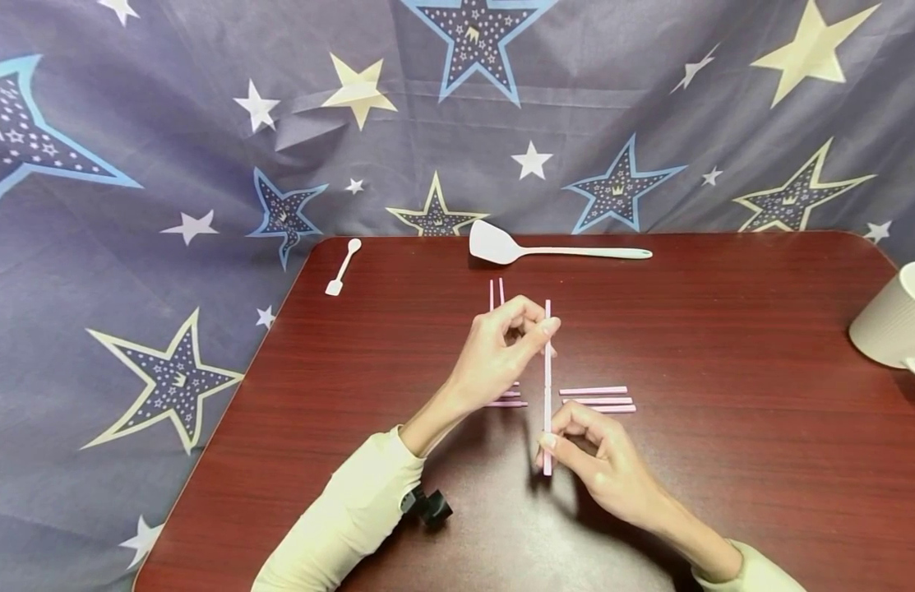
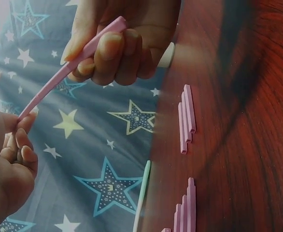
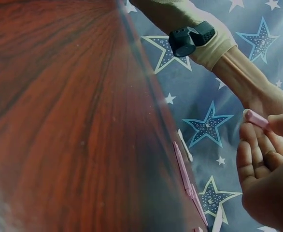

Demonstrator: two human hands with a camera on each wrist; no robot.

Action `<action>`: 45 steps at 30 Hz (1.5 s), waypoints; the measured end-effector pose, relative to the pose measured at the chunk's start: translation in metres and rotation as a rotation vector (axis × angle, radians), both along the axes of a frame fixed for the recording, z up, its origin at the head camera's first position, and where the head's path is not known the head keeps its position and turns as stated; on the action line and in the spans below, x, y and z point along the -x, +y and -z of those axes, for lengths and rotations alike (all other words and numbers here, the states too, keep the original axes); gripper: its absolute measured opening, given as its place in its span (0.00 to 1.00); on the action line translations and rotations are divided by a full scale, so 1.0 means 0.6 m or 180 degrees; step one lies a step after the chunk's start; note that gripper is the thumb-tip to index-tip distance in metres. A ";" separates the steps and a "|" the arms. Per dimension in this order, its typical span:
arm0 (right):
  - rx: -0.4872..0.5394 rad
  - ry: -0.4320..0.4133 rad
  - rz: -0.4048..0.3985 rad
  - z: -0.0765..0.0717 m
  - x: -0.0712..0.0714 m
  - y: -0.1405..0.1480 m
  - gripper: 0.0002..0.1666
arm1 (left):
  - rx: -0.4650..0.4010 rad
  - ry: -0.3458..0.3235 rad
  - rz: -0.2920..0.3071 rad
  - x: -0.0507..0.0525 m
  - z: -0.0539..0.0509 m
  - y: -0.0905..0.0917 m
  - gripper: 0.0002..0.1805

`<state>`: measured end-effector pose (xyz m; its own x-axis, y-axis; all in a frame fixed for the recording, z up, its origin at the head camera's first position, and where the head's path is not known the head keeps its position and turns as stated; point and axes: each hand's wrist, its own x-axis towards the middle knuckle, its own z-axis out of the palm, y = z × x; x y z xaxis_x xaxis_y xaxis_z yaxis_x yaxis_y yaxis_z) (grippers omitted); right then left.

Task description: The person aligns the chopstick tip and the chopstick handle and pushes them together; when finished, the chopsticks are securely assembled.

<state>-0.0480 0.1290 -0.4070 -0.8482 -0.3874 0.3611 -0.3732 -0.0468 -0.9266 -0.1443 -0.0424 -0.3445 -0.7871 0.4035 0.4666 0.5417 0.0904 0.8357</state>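
Between my two hands a pink chopstick, with a joint line near its middle, stands lengthwise above the table. My left hand pinches its far part between thumb and fingers. Lower down, my right hand pinches the near end; in the left wrist view, the chopstick's end juts past those fingers. Several pink stick pieces lie side by side right of the chopstick. More pink pieces lie partly hidden under my left forearm, and two thin pink tips show beyond my left hand.
A white spatula with a mint handle end lies along the table's far edge. At far left is a small white double-ended utensil. A ribbed cream mug stands at far right. A black camera sits on my left wrist.
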 end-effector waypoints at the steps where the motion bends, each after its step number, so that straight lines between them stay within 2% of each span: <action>1: 0.0009 0.0017 0.0003 0.001 0.000 0.000 0.12 | -0.0013 -0.0004 0.0010 0.000 0.000 0.001 0.07; 12: 0.0132 0.0111 -0.0013 0.010 0.000 -0.005 0.13 | 0.0029 -0.0062 0.0059 -0.001 0.002 0.005 0.07; 21: 0.0183 0.0115 0.0139 0.014 -0.003 -0.011 0.13 | -0.0024 -0.0097 0.0079 -0.001 0.009 0.006 0.07; 26: 0.0298 0.0319 0.0276 0.010 -0.003 -0.012 0.12 | -0.0121 -0.0017 -0.0014 0.002 0.006 0.006 0.07; 29: 0.0166 0.0391 0.0516 0.004 0.000 -0.010 0.12 | -0.0179 0.0055 -0.0163 0.006 0.004 0.006 0.06; 32: -0.0139 0.0347 0.0758 -0.002 0.001 -0.009 0.10 | -0.0164 0.0043 -0.0278 0.011 0.004 0.005 0.07; 36: -0.0518 0.0432 0.0925 -0.004 0.001 -0.008 0.09 | -0.0154 -0.0039 -0.0301 0.018 0.006 0.003 0.07; 38: -0.0668 0.0562 0.0938 -0.003 0.000 -0.006 0.12 | -0.0175 -0.0076 -0.0310 0.024 0.006 0.001 0.07; 45: -0.1136 0.1287 0.0820 0.008 0.002 0.002 0.22 | -0.0221 -0.0117 -0.0279 0.035 0.006 -0.005 0.10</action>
